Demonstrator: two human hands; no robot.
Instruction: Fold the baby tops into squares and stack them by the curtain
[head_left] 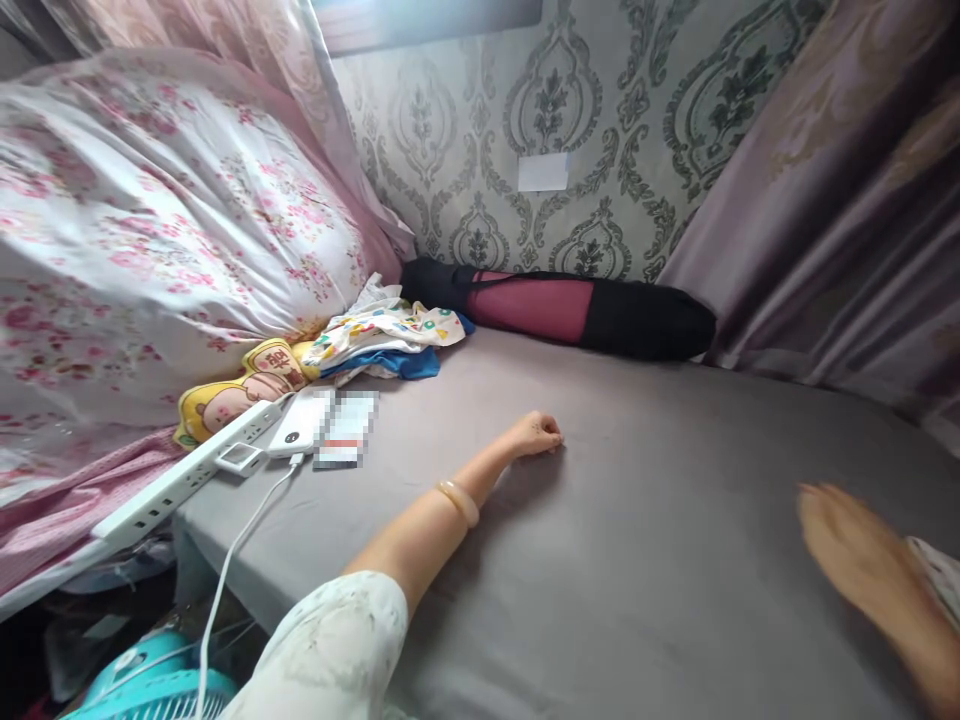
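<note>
My left hand (537, 433) rests low over the middle of the grey bed sheet (637, 560), its fingers curled closed. A tiny pale bit shows at the fingertips, too small to name. A pale bangle (459, 503) circles that forearm below a light short sleeve. At the right edge, my right hand (847, 550) is smeared by motion, its fingers seemingly stretched out low over the sheet. Nothing shows in it.
To the left lie a white power strip (187, 475), a charger (240, 459), a white power bank (301, 420) with a cable and a blurred-out flat item (346, 430). Behind them are a yellow cushion (217, 405), folded clothes (390, 330) and a long black-and-red bag (532, 305). A turquoise fan (157, 680) stands below.
</note>
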